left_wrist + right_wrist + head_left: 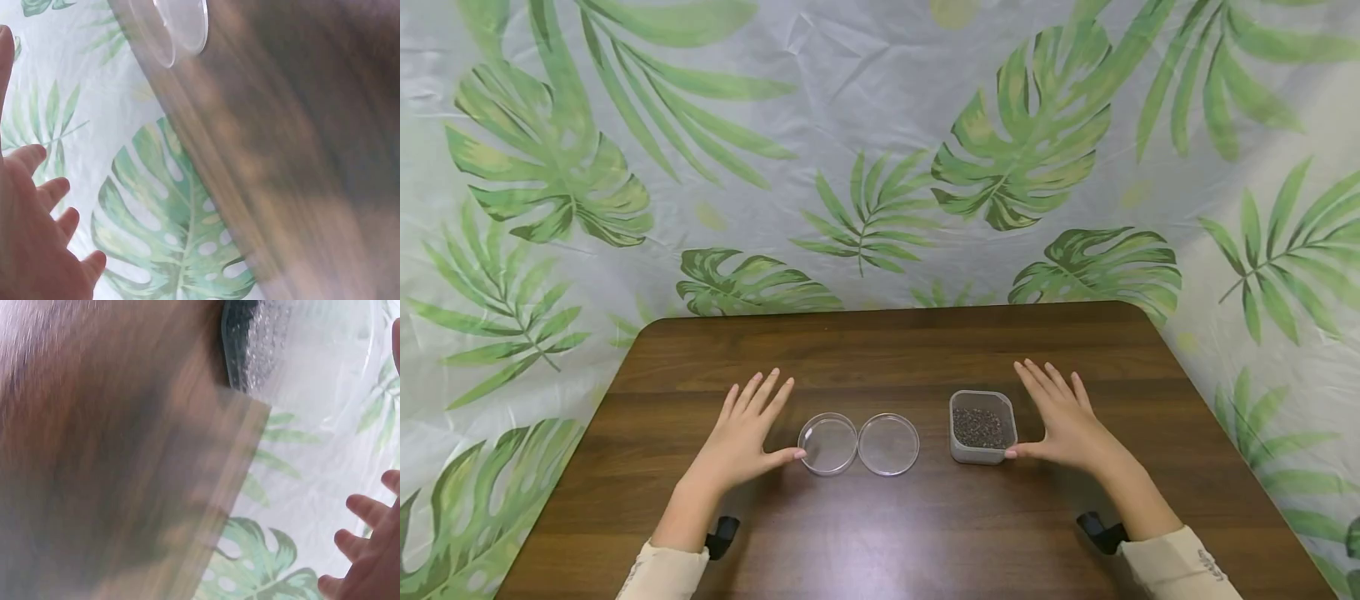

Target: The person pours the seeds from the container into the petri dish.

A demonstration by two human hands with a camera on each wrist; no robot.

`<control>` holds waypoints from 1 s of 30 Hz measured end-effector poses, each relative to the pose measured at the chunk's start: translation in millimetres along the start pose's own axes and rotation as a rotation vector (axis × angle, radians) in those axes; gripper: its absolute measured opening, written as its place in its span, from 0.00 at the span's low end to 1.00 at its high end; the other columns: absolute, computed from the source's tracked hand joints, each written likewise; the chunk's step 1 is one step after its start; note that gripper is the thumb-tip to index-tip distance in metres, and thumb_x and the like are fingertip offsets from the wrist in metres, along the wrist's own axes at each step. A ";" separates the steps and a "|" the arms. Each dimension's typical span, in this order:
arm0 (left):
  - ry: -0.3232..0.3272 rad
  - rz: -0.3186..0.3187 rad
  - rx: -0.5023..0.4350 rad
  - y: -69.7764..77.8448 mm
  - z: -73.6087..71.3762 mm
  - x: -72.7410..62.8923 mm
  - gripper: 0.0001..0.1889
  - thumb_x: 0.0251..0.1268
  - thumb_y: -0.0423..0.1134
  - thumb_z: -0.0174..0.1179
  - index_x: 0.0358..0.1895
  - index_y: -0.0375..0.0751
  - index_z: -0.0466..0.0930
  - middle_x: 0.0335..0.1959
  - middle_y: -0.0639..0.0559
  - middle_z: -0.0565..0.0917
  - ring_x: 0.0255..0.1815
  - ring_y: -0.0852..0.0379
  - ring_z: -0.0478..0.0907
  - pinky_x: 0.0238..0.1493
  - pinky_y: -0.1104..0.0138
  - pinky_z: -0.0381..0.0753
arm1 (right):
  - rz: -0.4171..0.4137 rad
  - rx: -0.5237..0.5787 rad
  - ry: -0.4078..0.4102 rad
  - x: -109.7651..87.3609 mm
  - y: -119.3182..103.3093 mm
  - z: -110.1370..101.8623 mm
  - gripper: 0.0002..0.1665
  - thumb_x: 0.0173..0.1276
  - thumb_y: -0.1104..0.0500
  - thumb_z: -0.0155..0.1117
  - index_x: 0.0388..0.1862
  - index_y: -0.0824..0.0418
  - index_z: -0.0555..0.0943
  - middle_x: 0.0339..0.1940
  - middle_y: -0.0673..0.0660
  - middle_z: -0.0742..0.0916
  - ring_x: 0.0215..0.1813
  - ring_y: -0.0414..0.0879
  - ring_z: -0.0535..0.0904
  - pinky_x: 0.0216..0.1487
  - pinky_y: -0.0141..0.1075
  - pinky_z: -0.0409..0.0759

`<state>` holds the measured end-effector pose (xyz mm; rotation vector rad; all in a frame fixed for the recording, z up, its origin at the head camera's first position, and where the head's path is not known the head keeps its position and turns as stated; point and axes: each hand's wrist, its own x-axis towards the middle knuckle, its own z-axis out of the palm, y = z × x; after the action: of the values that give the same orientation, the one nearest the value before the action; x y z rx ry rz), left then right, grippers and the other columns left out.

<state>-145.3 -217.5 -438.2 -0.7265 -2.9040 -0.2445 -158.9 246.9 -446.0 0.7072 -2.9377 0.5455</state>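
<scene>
Left hand, right hand flank clear dishes, tub.

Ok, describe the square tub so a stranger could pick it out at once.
On the brown wooden table, find the right hand. Just left of it sits a cloudy, squarish tub. Unlike the two round, clear dishes further left, it holds dark grains.

The head view is bright and fairly sharp, with glare on the worktop below and between the left hand and right hand. Both wrist views are hazier, the worktop smeared beside each hand.
</scene>
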 end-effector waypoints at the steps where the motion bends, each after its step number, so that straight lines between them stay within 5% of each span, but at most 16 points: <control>1: 0.003 0.001 -0.005 0.3 2.1 -0.2 0.52 0.46 0.71 0.52 0.71 0.47 0.46 0.71 0.46 0.46 0.70 0.46 0.39 0.63 0.47 0.37 | -0.001 0.017 -0.001 0.3 -0.8 1.6 0.73 0.35 0.28 0.67 0.73 0.52 0.40 0.70 0.63 0.54 0.68 0.63 0.44 0.61 0.60 0.32; 19: 0.095 -0.030 -0.149 14.3 41.9 -10.8 0.56 0.42 0.72 0.55 0.72 0.47 0.40 0.69 0.43 0.51 0.67 0.45 0.49 0.60 0.47 0.53 | 0.051 0.407 -0.018 -7.3 0.4 39.7 0.73 0.34 0.44 0.78 0.72 0.47 0.41 0.70 0.62 0.56 0.68 0.60 0.50 0.62 0.60 0.40; 30: 0.076 -0.148 -0.335 20.7 53.3 -14.9 0.56 0.40 0.71 0.58 0.72 0.51 0.41 0.69 0.44 0.51 0.66 0.42 0.50 0.55 0.45 0.62 | 0.084 0.563 0.004 -9.3 1.4 51.0 0.67 0.39 0.49 0.77 0.72 0.43 0.43 0.71 0.59 0.53 0.68 0.61 0.48 0.58 0.62 0.51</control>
<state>-127.4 -196.0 -490.3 -0.5296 -2.8773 -0.7719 -150.5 233.9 -495.5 0.6138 -2.8217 1.4076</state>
